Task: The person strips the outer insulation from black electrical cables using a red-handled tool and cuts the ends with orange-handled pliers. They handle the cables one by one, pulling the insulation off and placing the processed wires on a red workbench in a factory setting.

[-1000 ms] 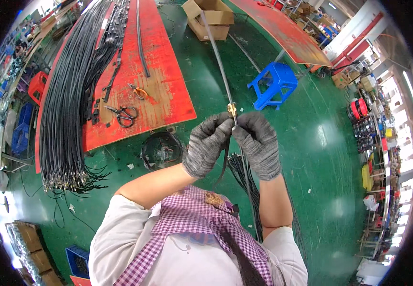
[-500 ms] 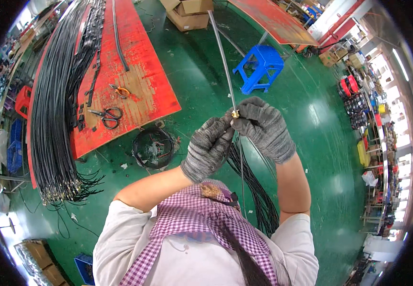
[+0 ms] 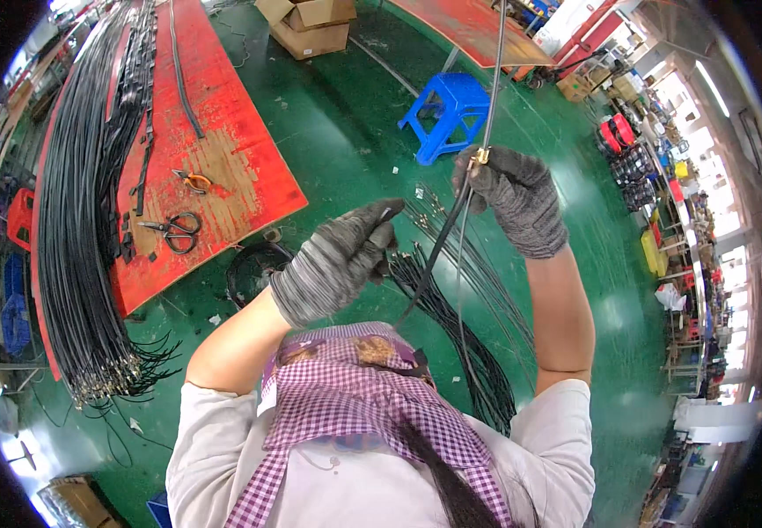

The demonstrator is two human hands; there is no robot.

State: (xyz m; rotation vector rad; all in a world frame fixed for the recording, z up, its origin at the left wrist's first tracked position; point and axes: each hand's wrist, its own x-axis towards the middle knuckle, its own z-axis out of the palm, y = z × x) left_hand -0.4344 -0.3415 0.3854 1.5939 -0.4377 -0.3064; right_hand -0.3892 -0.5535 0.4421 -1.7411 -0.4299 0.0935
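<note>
My right hand (image 3: 522,201), in a grey knit glove, pinches a thin cable with a small brass connector (image 3: 482,157) at its fingertips. A grey cable (image 3: 493,97) runs up and away from that grip, and darker strands (image 3: 438,251) hang below it toward my apron. My left hand (image 3: 335,262), gloved the same way, is apart from the cable, to its left. Its fingers are curled and pressed together; whether something small is between them is hidden. Below and between my hands hangs a bundle of black cables (image 3: 465,352), with thinner metal-tipped ones (image 3: 465,242) beside it.
On the left, a worn red table (image 3: 258,172) carries a thick bundle of black cables (image 3: 82,238), black-handled scissors (image 3: 174,231) and orange-handled pliers (image 3: 193,181). A blue stool (image 3: 450,114) and a cardboard box (image 3: 311,33) stand ahead. A black round tub (image 3: 253,271) is by the table's corner.
My hands have come apart: the left has drawn back to the left, off the connector, while the right has moved up and right with the cable. The view has shifted slightly.
</note>
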